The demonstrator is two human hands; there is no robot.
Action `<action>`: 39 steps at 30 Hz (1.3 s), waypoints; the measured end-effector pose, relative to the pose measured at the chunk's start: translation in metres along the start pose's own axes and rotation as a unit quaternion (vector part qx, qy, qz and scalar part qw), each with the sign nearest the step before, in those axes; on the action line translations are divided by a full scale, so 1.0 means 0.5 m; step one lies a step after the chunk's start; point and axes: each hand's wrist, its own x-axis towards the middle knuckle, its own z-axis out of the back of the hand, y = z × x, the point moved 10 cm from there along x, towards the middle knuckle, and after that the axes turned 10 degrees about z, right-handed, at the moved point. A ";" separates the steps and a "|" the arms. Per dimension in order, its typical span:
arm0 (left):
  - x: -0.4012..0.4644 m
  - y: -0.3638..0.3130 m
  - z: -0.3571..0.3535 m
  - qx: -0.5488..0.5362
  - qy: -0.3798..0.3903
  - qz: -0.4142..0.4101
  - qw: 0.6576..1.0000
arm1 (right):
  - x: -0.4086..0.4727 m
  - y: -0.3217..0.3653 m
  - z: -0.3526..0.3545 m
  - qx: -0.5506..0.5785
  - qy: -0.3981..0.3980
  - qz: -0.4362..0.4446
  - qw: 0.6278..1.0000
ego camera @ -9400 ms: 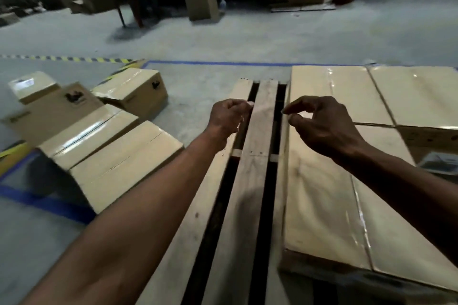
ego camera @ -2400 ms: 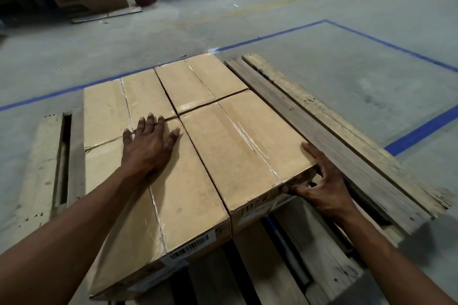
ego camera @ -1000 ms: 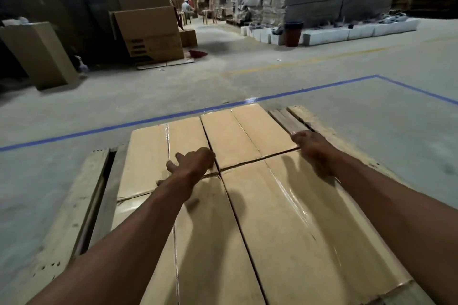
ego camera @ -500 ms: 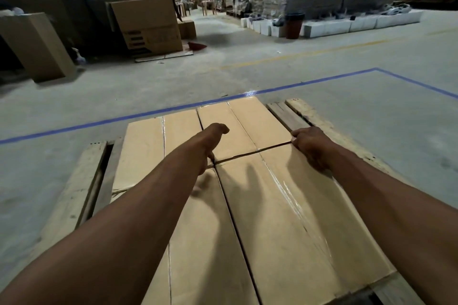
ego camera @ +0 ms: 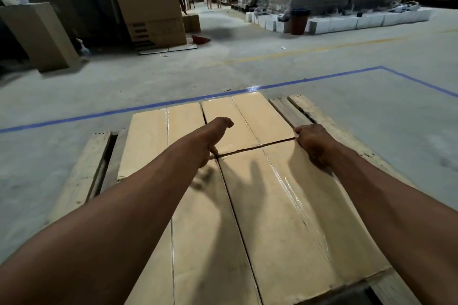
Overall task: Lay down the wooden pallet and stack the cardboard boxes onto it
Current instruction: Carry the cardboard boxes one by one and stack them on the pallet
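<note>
Here my left hand [ego camera: 213, 135] reaches out over the middle of the stack, loosely curled with the thumb pointing down near the seam where the four cardboard boxes meet; it closes on nothing, and I cannot tell whether the thumb actually touches the cardboard. My right hand [ego camera: 313, 142] sits at the right edge of the stack, its fingers [ego camera: 298, 132] bent over the far right corner of the near right box [ego camera: 292, 210], right at the gap between it and the far right box [ego camera: 247, 119]; how firmly it grips is hidden under the knuckles. The wooden pallet [ego camera: 81, 176] lies flat on the concrete floor [ego camera: 371, 131], and the boxes cover most of its top in two rows of two. The far left box [ego camera: 158, 136] and the near left box [ego camera: 198, 242] stand close against their neighbours, with dark thin seams between them. Bare pallet boards show along the left edge, where a dark slot runs between slats, and along the right edge beyond my right hand. Clear tape shines down the middle of the near right box. A blue floor line [ego camera: 173, 103] runs just past the far edge of the pallet and bends away on the right. Well beyond it stand tall cardboard cartons [ego camera: 151, 20] and a dark bin [ego camera: 299, 21].
</note>
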 end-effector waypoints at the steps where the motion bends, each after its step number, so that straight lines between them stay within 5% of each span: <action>1: 0.000 0.000 -0.002 0.008 0.006 -0.005 1.000 | -0.004 0.000 -0.003 -0.001 0.009 0.000 1.000; 4: 0.012 0.013 0.009 0.035 0.003 -0.031 0.999 | -0.013 0.002 -0.015 -0.011 0.045 0.008 0.999; 6: 0.022 0.032 0.050 0.112 -0.080 -0.069 0.988 | -0.016 0.007 -0.032 -0.035 0.081 0.019 0.996; 9: 0.025 0.062 0.076 0.332 -0.205 -0.164 0.906 | -0.026 0.027 -0.045 -0.173 0.104 0.067 0.977; 14: 0.063 0.147 0.030 0.460 -0.148 -0.200 0.853 | -0.065 0.059 -0.063 -0.327 0.092 0.121 0.933; 26: 0.043 0.145 0.020 0.467 -0.200 -0.216 0.834 | -0.229 0.064 -0.160 -0.457 0.163 0.214 0.848; 35: -0.003 0.138 0.011 0.436 -0.251 -0.272 0.820 | -0.252 0.067 -0.164 -0.479 0.129 0.240 0.835; 39: -0.046 0.143 0.011 0.441 -0.189 -0.243 0.843 | -0.258 0.079 -0.156 -0.482 0.177 0.193 0.836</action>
